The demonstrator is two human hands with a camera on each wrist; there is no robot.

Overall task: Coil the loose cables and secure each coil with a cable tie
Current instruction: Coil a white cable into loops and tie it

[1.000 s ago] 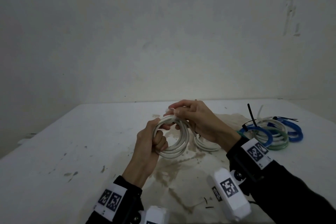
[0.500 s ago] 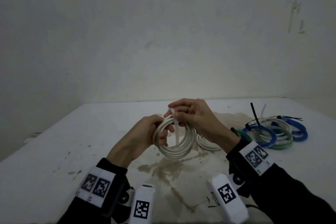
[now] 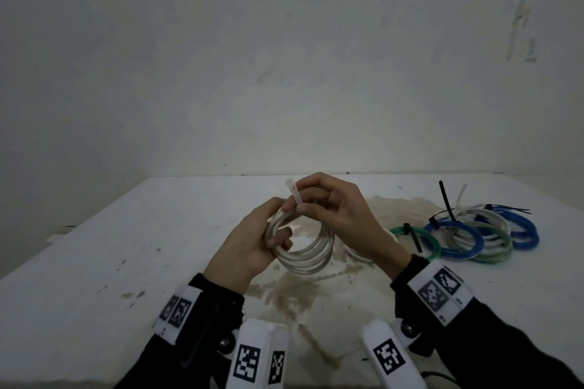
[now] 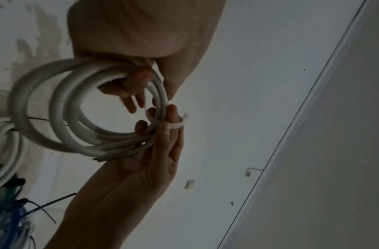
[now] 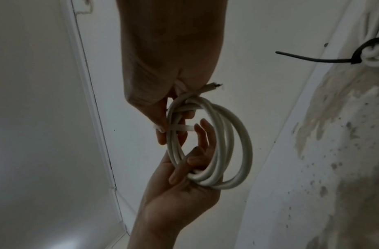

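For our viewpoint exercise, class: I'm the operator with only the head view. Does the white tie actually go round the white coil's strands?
Observer: Yes. The right wrist view shows the white cable tie crossing the strands of the white coil, pinched by the right hand.
Operator: Is the cable's end tucked in?
Observer: No, the cut end sticks out beside that hand.
Operator: And the left grip?
Observer: The left hand curls its fingers through the coil's opening, round its strands.

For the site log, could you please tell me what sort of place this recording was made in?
Probably a bare indoor work corner, not a fitted workshop: a plain scuffed white wall, a stained white table, and a pile of tied cable coils beside the white coil in the hands.
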